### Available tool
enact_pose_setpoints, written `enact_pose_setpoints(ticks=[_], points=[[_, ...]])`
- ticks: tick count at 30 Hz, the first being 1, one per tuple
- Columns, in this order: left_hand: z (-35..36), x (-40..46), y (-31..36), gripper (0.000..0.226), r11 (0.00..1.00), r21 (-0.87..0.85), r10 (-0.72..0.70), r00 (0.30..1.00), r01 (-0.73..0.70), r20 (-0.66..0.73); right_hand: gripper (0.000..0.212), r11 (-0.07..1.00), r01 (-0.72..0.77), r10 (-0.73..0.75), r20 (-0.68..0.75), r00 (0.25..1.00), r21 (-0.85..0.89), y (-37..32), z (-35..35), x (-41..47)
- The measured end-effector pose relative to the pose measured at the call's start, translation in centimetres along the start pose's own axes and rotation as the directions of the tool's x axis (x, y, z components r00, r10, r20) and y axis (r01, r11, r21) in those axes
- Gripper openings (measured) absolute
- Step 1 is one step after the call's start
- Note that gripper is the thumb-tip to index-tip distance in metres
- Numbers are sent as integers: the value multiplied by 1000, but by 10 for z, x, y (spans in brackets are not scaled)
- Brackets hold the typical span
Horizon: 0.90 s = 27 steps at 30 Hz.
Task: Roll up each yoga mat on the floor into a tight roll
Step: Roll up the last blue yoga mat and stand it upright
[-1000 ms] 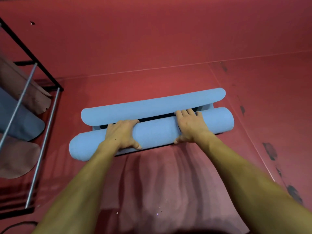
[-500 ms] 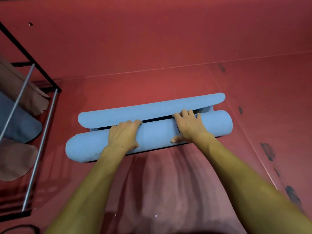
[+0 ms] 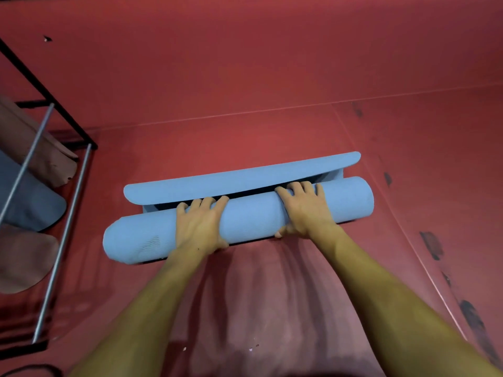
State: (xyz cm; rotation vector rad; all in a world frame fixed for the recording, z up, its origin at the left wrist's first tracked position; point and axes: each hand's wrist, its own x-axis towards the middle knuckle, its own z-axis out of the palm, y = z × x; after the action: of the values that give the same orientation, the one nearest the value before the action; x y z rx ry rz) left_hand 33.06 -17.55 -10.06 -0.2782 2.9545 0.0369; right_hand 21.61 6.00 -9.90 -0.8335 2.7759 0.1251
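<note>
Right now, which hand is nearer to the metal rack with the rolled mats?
Left. The left hand grips the blue yoga mat toward the metal rack; the right hand grips it farther away.

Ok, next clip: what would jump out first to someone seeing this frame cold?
The light blue yoga mat, almost fully rolled, lies mid-frame on the red floor, its last flap curling up at the far side. Both bare hands lie on top of the roll, the left hand near its middle and the right hand toward its right end. At the left edge a black metal rack holds other mats.
</note>
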Motion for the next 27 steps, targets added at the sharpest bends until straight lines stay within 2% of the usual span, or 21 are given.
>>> enact_pose_setpoints(ticks=[3, 6, 11, 15, 18, 21, 27], points=[[-16, 3, -11, 114, 997, -53, 60, 968, -49, 244, 123, 999, 18, -28, 219, 975, 48, 2, -16, 3], [-27, 1, -9, 120, 995, -92, 60, 941, -31, 334, 117, 991, -10, -25, 265, 964, 131, 1, -19, -3], [-26, -7, -3, 124, 996, -94, 18, 960, 9, 279, 117, 990, -20, -15, 247, 969, 141, -2, -22, -6], [-30, -12, 5, 112, 996, -70, -40, 986, 52, 161, 122, 990, -48, 23, 191, 981, 129, -6, -27, -3], [-30, -14, 11, 107, 994, -72, -71, 987, 82, 141, 122, 984, -58, 26, 190, 981, 168, -7, -29, -3], [-34, -12, 10, 99, 989, -90, -108, 990, 116, 88, 104, 959, -93, 58, 136, 989, 269, -6, -30, -5], [-40, -4, 5, 78, 976, -145, -154, 987, 159, 48, 78, 977, -59, 59, 8, 998, 205, -11, -35, -4]])
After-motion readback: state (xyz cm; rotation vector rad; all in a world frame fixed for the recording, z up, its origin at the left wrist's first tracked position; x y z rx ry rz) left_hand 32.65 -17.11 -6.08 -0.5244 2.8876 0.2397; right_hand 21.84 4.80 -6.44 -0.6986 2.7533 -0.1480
